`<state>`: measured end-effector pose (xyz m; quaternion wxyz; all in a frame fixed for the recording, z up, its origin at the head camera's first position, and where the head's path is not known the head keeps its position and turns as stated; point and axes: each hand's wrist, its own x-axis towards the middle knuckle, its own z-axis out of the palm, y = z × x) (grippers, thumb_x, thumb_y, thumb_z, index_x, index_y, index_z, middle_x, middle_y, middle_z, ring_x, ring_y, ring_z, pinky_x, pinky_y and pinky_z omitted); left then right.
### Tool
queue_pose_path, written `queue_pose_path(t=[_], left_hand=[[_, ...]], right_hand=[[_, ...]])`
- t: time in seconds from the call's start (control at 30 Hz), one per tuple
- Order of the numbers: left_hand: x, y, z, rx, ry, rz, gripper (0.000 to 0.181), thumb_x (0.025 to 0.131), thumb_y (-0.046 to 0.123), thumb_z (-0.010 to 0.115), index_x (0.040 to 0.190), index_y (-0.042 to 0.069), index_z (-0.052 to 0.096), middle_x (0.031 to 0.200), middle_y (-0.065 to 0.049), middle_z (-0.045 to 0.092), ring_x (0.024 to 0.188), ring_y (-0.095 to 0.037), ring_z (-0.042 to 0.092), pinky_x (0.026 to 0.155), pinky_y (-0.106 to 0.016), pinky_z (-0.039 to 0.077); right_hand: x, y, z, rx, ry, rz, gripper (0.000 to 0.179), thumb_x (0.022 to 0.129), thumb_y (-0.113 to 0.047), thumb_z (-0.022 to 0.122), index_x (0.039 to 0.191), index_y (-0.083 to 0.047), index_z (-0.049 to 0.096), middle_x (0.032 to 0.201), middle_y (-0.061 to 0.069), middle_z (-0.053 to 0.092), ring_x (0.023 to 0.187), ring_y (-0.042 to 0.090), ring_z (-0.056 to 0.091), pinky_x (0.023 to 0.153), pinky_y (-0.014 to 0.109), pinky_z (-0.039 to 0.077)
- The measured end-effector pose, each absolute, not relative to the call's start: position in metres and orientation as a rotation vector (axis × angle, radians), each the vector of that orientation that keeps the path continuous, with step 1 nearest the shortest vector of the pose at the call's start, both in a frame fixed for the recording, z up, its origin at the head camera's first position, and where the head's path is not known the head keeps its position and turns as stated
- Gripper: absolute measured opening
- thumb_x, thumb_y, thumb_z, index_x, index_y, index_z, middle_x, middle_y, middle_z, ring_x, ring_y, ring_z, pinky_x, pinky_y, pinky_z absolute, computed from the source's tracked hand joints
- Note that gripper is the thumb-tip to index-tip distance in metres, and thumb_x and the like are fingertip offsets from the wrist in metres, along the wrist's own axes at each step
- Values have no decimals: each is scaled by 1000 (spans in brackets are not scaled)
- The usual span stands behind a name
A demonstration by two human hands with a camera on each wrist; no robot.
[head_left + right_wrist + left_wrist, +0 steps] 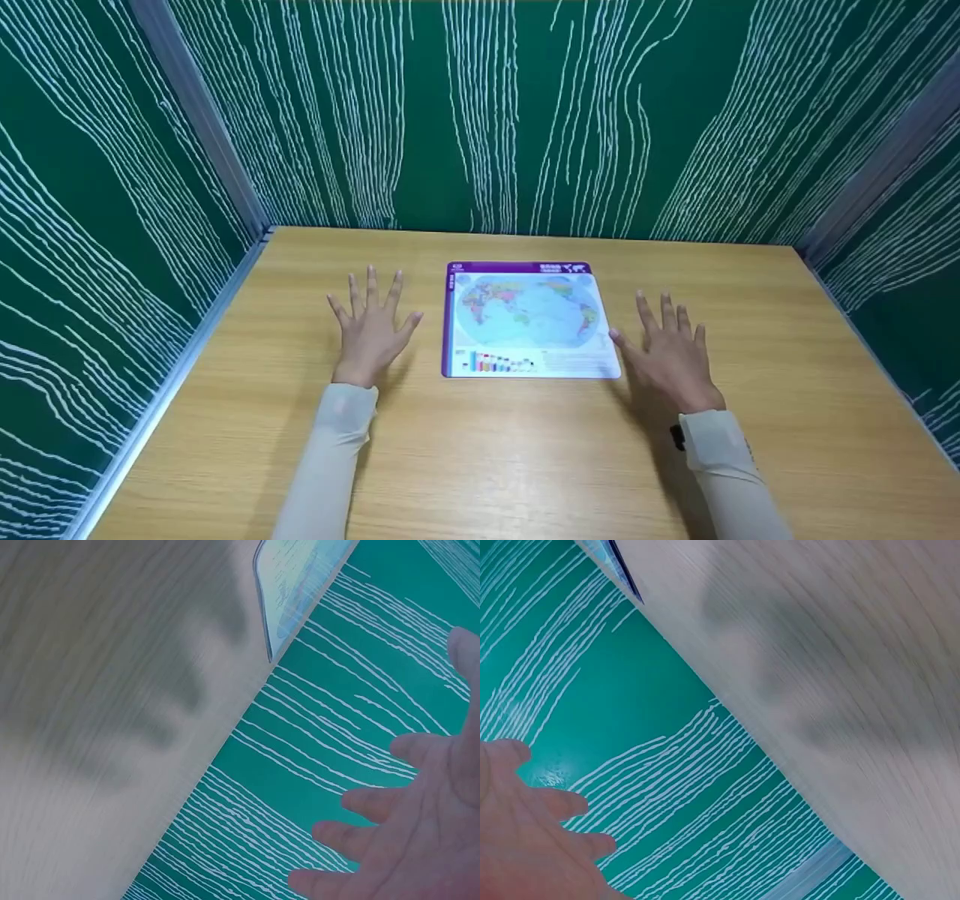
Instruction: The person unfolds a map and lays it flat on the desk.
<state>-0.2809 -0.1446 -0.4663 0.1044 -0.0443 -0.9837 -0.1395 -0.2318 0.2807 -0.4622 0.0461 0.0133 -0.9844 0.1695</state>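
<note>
A flat world map sheet [525, 319] with a purple top border and rounded corners lies on the wooden table [495, 465]. To its left, my left hand [371, 334] is held over the table with fingers spread and nothing in it. My right hand [671, 356] is spread likewise on the other side, its thumb tip close by the map's right edge. Both wrist views show a hand, the left [532, 832] and the right [405, 817], with straight fingers and shadows cast on the wood. Only a corner of the map [292, 592] shows in the right wrist view.
Green panels [427, 112] with wavy white lines rise behind the table and along both sides. Grey metal posts [202, 112] stand at the back corners. A small black object [678, 437] sits at the right sleeve's cuff.
</note>
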Motion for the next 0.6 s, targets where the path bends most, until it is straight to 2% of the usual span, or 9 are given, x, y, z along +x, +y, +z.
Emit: queue_pose_path(t=[0.17, 0.43, 0.6], left_hand=[[-283, -147, -466, -171, -2913, -497, 73, 94, 61, 40, 155, 29, 16, 163, -11, -1, 148, -40, -10, 110, -70, -12], [-288, -145, -474, -253, -2993, -627, 71, 96, 62, 32, 155, 28, 12, 163, -4, -2, 150, -31, -9, 115, -63, -12], [-293, -141, -479, -362, -3045, -676, 66, 99, 54, 35, 155, 29, 10, 163, 0, -3, 150, -28, -8, 117, -60, -10]], right_hand=[[-229, 277, -460, 69, -3029, 510, 85, 94, -66, 34, 155, -11, 13, 158, 29, 5, 142, 55, 5, 109, 74, 4], [-228, 271, -463, 66, -3103, 592, 87, 92, -69, 36, 155, -13, 14, 159, 25, 7, 144, 50, 5, 114, 68, 3], [-230, 270, -470, 69, -3150, 638, 89, 90, -70, 37, 155, -13, 16, 160, 22, 9, 145, 48, 7, 116, 64, 6]])
